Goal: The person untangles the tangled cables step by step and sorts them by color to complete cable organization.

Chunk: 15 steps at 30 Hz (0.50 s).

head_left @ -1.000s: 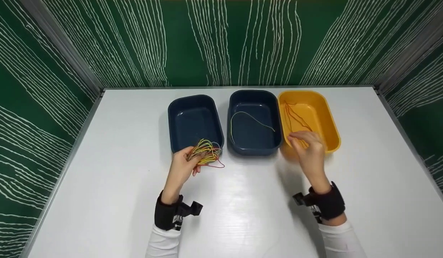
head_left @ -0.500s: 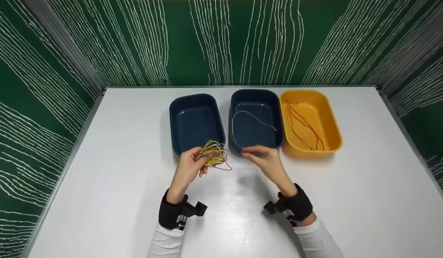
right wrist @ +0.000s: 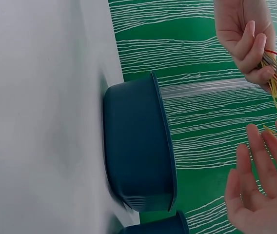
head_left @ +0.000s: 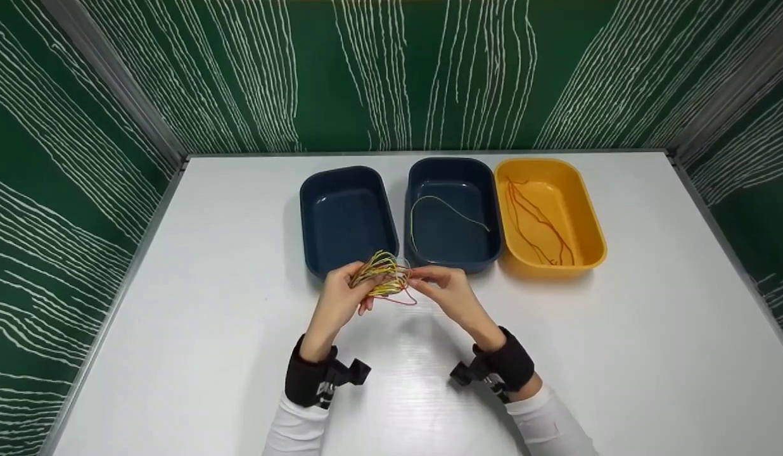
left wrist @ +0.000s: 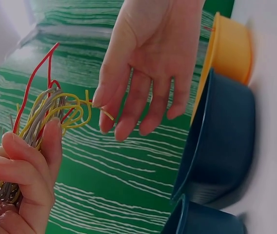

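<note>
My left hand grips a bundle of thin yellow, grey and red wires in front of the left blue tub. Their loops spill out past the fingertips, and a red loop sticks out in the left wrist view. My right hand has come up to the bundle's right side. Between its thumb and forefinger it appears to pinch a red wire at the bundle's edge, its other fingers loosely extended in the left wrist view. The wire's exact end is hidden by the fingertips.
The left blue tub stands behind the left hand. A middle blue tub holds one yellowish wire. Against it stands a yellow tub with several red wires inside. All are on the white table.
My right hand has come away from the yellow tub, moving left past the middle tub to the bundle. More red wire shows in the yellow tub. My left hand has shifted slightly right, still holding the bundle.
</note>
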Available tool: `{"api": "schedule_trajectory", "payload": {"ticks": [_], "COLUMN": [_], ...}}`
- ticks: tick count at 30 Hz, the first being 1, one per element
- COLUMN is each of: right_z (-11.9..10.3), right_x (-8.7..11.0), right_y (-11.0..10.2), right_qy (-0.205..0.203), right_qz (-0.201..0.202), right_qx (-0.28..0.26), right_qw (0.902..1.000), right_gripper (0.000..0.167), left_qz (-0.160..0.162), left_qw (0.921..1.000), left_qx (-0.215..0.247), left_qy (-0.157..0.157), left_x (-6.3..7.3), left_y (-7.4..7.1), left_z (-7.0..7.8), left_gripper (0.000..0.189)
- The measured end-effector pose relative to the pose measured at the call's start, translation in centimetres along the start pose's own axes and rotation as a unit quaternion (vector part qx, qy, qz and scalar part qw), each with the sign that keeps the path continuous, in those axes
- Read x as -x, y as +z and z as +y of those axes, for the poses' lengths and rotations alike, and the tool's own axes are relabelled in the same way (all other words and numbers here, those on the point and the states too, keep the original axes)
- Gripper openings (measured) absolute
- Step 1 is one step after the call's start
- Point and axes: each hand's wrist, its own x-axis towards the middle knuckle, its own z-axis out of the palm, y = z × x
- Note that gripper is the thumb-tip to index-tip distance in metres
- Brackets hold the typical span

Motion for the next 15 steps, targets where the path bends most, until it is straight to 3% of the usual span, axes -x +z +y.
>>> {"api": "schedule_trajectory", "payload": {"ticks": [3,6,10,13,15], "right_z": [0.1,-1.3,-3.2,-3.5,-3.5], "right_x": [0.0,0.3,0.7,0.8,0.9], "right_y": [0.1,0.0,-0.5,-0.9,-1.2], "right_qy": [-0.005,0.000,0.000,-0.028,-0.048], "right_qz": [0.008,0.023,0.040,0.049,0.055], "right_qx": [-0.016,-0.017,0.002,0.010,0.014], "right_qw": [0.9998,0.9996,0.9992,0.9983,0.9972], "right_gripper": [0.017,0.014,0.011,0.009,0.008], "left_qz": [-0.001,-0.001,0.001,0.004,0.003], "left_qw": [1.0000,1.0000,1.0000,0.9998,0.9998], "left_qx": [0.001,0.002,-0.008,-0.018,-0.017], "left_qy": [-0.002,-0.002,-0.002,0.001,0.005], "left_x": [0.0,0.0,-0.6,-1.0,-1.0], "left_y": [0.1,0.2,0.1,0.0,0.0], "left_z": [0.0,0.0,-1.5,-2.7,-2.7], "left_gripper": [0.013,0.012,0.013,0.015,0.015]}}
